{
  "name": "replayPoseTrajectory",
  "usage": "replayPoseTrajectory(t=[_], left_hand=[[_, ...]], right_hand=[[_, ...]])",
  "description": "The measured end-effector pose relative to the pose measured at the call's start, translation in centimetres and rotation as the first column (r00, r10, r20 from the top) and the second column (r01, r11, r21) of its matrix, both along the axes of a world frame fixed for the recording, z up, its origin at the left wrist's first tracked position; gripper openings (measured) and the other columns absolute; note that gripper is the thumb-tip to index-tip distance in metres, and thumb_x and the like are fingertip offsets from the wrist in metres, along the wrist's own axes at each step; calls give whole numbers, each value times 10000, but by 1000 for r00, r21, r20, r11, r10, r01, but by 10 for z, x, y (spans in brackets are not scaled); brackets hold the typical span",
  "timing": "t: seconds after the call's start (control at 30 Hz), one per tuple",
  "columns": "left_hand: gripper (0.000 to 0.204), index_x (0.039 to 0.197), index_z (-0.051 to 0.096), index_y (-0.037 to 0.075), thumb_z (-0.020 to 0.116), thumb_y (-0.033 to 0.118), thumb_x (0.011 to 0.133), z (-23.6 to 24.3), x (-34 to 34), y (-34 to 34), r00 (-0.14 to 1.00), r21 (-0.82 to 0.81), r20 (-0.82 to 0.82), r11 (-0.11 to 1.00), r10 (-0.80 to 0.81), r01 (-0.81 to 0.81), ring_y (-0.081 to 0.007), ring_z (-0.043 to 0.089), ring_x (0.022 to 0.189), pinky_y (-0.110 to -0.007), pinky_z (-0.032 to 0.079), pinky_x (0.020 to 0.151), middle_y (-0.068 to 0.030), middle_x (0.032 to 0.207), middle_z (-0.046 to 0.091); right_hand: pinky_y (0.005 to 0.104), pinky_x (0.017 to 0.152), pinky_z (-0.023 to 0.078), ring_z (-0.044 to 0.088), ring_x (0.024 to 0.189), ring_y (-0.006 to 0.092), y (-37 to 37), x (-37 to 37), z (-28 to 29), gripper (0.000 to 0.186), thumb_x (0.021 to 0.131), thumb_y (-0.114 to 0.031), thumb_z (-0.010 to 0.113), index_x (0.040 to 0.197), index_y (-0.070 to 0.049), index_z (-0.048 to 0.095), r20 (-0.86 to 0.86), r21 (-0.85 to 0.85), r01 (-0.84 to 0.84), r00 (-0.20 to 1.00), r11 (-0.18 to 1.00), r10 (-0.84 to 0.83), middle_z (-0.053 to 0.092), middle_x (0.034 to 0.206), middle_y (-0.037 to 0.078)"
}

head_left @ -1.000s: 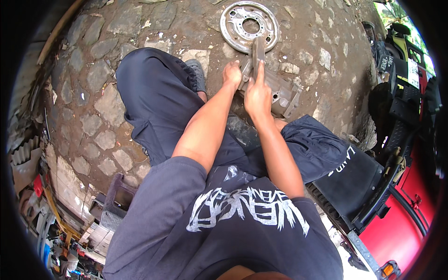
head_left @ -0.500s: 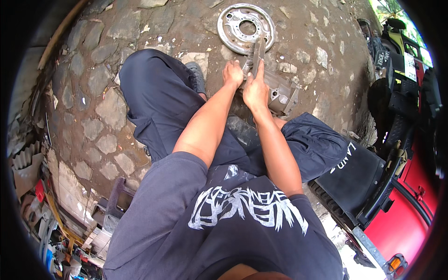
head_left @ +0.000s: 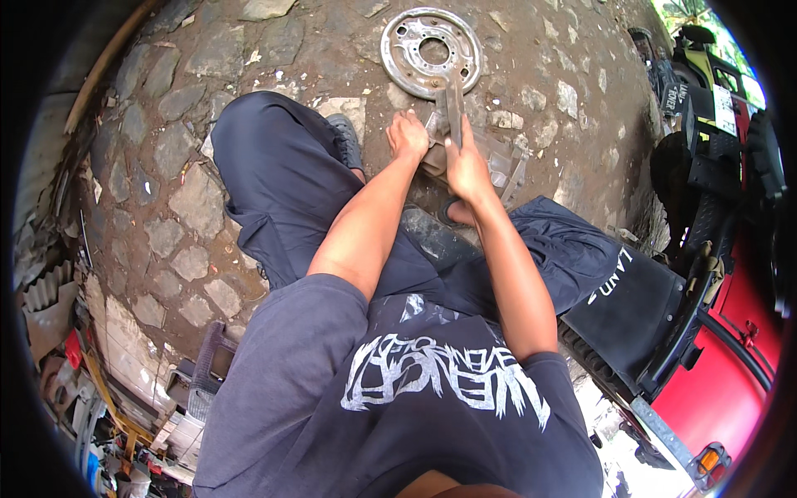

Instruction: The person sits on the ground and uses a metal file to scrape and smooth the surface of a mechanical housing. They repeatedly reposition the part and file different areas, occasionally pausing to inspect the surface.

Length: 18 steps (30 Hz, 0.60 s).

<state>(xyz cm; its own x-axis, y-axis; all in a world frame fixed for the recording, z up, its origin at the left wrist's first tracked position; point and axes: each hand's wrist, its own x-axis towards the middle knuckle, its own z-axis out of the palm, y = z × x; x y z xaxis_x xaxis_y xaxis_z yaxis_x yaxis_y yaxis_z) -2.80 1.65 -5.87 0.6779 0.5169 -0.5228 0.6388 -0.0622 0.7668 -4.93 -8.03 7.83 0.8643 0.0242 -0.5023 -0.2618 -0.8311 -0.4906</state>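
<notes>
My right hand (head_left: 469, 173) is closed around a long, narrow wire brush (head_left: 449, 106) with a flat brown back. The brush points away from me and lies over a grey-brown cast metal housing (head_left: 501, 163) on the ground between my feet. My left hand (head_left: 407, 136) has its fingers curled at the left edge of this housing, gripping it. Part of the housing is hidden behind my right hand and the brush. Just beyond the brush tip lies a round metal plate (head_left: 398, 62) with a central hole and smaller holes around it.
Uneven stones set in dirt form the ground (head_left: 199, 203). My bent left leg (head_left: 282, 166) and right leg (head_left: 564, 249) flank the housing. At right stands a red vehicle (head_left: 722, 365) with a black mudflap (head_left: 614, 319). A dark plastic stool (head_left: 212, 361) and assorted scrap (head_left: 79, 398) are at lower left.
My right hand and the brush have shifted slightly, and the brush has turned so its flat back shows more. My left hand stays at the housing's edge.
</notes>
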Motion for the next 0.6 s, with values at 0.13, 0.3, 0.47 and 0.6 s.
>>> replayPoseTrajectory(t=[0.13,0.3,0.47,0.6], left_hand=[[411,1102,663,-50,445,296,1070,13,-3,3,999,4,-24,1000,29,-29,-496,631,1135,-536,460,1019,-296,1132,697],[418,1147,629,-59,444,309,1077,15,-5,-2,1000,12,-4,1000,12,-12,-505,631,1135,-544,463,1018,-302,1152,694],[394,1208,584,-55,451,292,1076,15,-8,2,998,39,-39,998,47,-45,-502,643,1124,-546,488,1006,-322,1145,695],[386,1202,588,-56,458,283,1071,19,-6,2,999,21,-29,999,35,-34,-508,643,1116,-550,492,1002,-319,1144,696]], right_hand=[[557,1043,467,625,1151,557,-9,-24,8,721,1059,-275,468,1661,-84,120,42,5,-71,997,997,71,623,1268,393],[544,1025,475,631,1136,553,-6,33,-15,726,1038,-302,491,1658,-94,176,-156,17,80,985,997,-77,637,1237,395],[523,1083,454,592,1235,533,-28,13,-1,719,1043,-302,505,1667,-154,181,-21,-75,-196,981,978,195,619,1299,380],[519,1124,426,555,1280,536,-32,23,18,697,1049,-319,504,1661,-172,205,-93,-77,-262,963,962,255,601,1331,372]])
